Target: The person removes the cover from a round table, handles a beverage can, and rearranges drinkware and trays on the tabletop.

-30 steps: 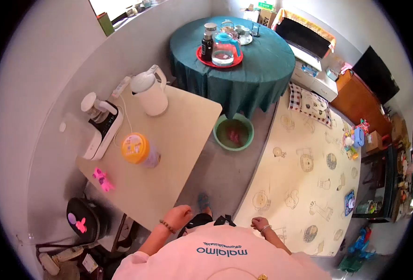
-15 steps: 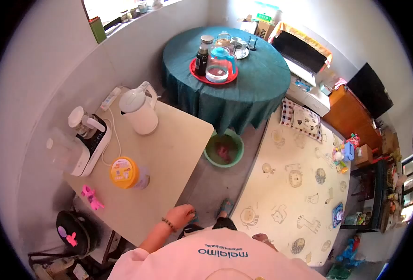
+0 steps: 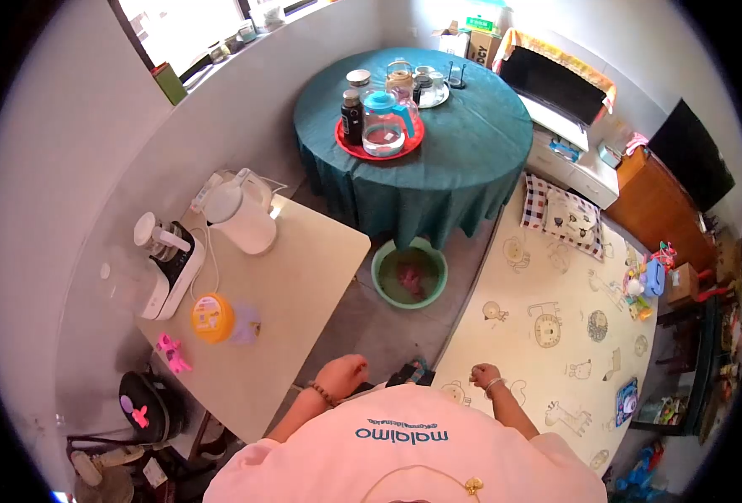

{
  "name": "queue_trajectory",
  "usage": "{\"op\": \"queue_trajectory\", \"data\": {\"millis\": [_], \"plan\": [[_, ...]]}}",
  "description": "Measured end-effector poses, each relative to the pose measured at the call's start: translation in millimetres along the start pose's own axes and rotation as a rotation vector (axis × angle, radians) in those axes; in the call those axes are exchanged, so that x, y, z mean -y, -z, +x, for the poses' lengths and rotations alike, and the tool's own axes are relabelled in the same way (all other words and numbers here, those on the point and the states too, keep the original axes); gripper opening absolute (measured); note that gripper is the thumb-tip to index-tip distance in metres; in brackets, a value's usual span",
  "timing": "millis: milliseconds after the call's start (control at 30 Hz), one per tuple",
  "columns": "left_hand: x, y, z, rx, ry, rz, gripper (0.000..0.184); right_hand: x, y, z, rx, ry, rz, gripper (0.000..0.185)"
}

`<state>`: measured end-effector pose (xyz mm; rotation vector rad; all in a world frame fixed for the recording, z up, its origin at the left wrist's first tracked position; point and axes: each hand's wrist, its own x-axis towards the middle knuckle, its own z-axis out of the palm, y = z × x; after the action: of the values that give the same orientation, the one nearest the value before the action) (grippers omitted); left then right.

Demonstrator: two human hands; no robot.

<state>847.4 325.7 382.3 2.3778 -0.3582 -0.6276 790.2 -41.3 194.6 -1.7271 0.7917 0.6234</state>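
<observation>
My left hand (image 3: 343, 375), with a beaded bracelet on its wrist, hangs above the floor beside the right edge of the pale table (image 3: 308, 268). Its fingers are curled, and I see nothing in them. Over the near left part of the animal-print mat (image 3: 518, 289) is my right hand (image 3: 486, 376), wearing a pale bracelet. Its fingers are loosely closed, with no object visible. Ahead on the floor, apart from both hands, stands a green basin (image 3: 377, 281) containing water and a reddish cloth-like thing (image 3: 411, 279).
The table carries a white kettle (image 3: 241, 220), an orange-lidded tub (image 3: 212, 318), a pink toy (image 3: 173, 352) and a coffee-maker-like appliance (image 3: 174, 264). A green-clothed round table (image 3: 471, 138) bears a red tray (image 3: 350, 149) with a pitcher (image 3: 383, 130). A checked pillow (image 3: 568, 218) lies on the mat.
My right hand has risen from beside my body to over the mat, coming fully into view. My left hand has shifted slightly right. The camera view has moved and turned a little.
</observation>
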Motion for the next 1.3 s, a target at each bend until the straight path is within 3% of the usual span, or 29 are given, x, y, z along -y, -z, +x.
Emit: {"op": "queue_trajectory", "data": {"millis": [133, 200, 267, 333, 367, 400, 467, 500, 567, 600, 667, 833, 1067, 1300], "plan": [[-11, -4, 6, 0.023, 0.048, -0.034, 0.018, -24, 30, 27, 0.005, -0.02, -0.109, 0.017], [-14, -5, 12, 0.044, 0.069, -0.029, 0.018, -67, 38, 53, 0.053, -0.212, -0.053, 0.014], [-16, -3, 15, 0.059, 0.067, -0.007, 0.018, -102, 48, 69, 0.355, 0.283, -1.024, 0.02], [-14, -2, 20, 0.062, 0.079, -0.013, 0.018, -147, 37, 86, 0.237, 0.584, -1.464, 0.022], [-14, -1, 22, 0.069, 0.082, -0.009, 0.018, -153, 34, 86, 0.267, 0.563, -1.447, 0.024], [-13, 1, 26, 0.076, 0.085, -0.005, 0.019, -102, 40, 51, 0.367, 0.196, -1.001, 0.023], [-9, 3, 35, 0.096, 0.069, -0.008, 0.019, -95, 32, 53, 0.214, -0.111, -0.647, 0.023], [-7, 4, 40, 0.119, 0.054, -0.008, 0.019, -87, 29, 54, 0.211, -0.116, -0.644, 0.023], [-2, 9, 53, 0.147, 0.022, -0.03, 0.019, -59, 23, 53, 0.284, 0.135, -0.729, 0.026], [-1, 13, 63, 0.16, -0.012, -0.055, 0.018, -37, 19, 45, 0.263, 0.132, -0.728, 0.026], [-1, 26, 87, 0.138, -0.064, -0.015, 0.018, 19, 12, 23, 0.038, -0.066, -0.228, 0.029], [14, 55, 136, 0.028, -0.114, 0.006, 0.019, 100, 8, 17, 0.018, 0.019, -0.424, 0.029], [33, 78, 160, 0.08, -0.083, 0.015, 0.022, 132, 6, 59, 0.012, -0.038, -0.328, 0.027], [33, 83, 192, 0.064, -0.025, -0.012, 0.023, 150, 17, 88, 0.056, 0.198, -0.679, 0.029]]}}
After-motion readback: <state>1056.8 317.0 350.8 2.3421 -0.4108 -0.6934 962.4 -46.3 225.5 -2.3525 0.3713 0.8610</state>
